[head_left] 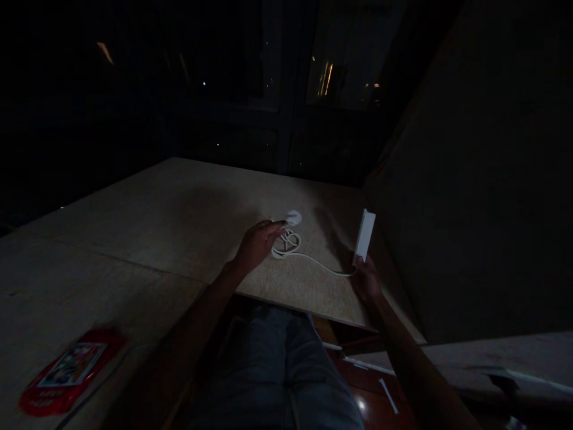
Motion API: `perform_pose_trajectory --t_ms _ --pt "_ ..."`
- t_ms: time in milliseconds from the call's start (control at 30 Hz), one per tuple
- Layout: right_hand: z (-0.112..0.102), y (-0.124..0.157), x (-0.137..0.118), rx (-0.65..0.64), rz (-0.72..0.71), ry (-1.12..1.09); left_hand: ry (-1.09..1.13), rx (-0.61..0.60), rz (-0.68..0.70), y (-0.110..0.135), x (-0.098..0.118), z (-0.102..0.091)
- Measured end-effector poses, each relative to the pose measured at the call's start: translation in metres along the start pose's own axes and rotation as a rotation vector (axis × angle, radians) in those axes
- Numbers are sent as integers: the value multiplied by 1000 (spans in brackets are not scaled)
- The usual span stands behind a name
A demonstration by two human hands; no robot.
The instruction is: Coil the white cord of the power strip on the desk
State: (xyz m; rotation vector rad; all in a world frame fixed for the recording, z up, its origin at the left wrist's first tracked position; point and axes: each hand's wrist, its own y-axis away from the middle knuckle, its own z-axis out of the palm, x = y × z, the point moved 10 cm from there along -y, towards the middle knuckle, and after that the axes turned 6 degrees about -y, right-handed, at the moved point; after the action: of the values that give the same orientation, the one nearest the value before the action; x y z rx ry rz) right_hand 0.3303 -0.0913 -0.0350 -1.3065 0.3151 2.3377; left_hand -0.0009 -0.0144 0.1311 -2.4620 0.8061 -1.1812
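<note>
In dim light, my right hand (pixel 367 279) grips the lower end of a white power strip (pixel 366 234), which tilts upward above the tabletop. From its bottom a white cord (pixel 320 263) runs left across the table into a loose coil (pixel 286 245). My left hand (pixel 262 242) is closed with the fingertips pinched at a round white plug (pixel 293 217) just beyond the coil. The sockets on the strip cannot be made out.
A red packet (pixel 71 370) with a picture on it lies at the near left of the pale wooden table (pixel 147 203). A dark upright panel (pixel 474 197) borders the right side. Dark windows (pixel 344 60) with small lights stand beyond. My legs (pixel 282 364) are below the table's near edge.
</note>
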Motion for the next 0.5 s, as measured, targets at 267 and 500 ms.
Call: perform_pose_trajectory --t_ms 267,500 --pt "36 52 -4 -32 7 -136 -99 -75 -113 25 13 66" --pt "112 71 -37 -203 -93 -90 96 -46 -147 28 12 88"
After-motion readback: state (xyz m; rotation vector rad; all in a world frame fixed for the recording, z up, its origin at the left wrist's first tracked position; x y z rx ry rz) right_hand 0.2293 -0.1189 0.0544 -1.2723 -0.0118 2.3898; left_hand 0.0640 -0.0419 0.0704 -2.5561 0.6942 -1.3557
